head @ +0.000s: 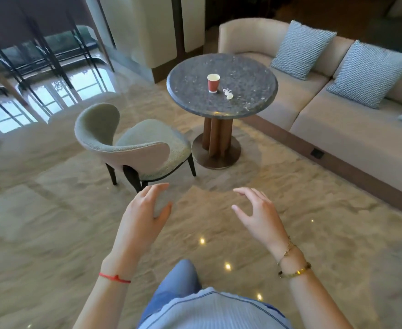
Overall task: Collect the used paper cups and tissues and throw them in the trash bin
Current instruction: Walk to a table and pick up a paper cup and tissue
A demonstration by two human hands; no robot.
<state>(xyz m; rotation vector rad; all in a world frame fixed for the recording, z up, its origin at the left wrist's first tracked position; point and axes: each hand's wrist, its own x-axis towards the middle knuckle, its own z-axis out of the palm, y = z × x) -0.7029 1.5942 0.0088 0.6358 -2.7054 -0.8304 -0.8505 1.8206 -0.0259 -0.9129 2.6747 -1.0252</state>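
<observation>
The red paper cup with white rim stands upright on the round speckled stone tabletop, well ahead of both hands' fingers, a crumpled white tissue just right of it. Left hand and right hand hover loosely spread, holding nothing, about equally far away.

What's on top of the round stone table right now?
On the round stone table stands one upright red paper cup, with a small crumpled tissue just beside it, apart. The cup's inside cannot be seen from here.
</observation>
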